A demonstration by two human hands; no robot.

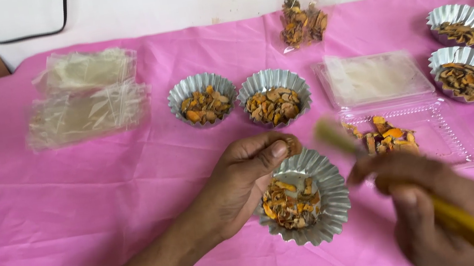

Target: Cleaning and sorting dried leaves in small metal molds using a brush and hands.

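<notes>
Two hands (pixel 250 178) (pixel 430 210), foil cup rim (pixel 334 199)

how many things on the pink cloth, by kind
fluted foil cups: 5
clear bags holding dried pieces: 1
stacks of empty clear bags: 2
clear plastic clamshell trays: 1
yellow-handled tools in the right hand: 1
Total: 10

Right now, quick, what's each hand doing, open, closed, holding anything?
Left hand: pinched shut on a small dried piece above the foil cup.
Right hand: closed around a yellow-handled tool, blurred.
</notes>
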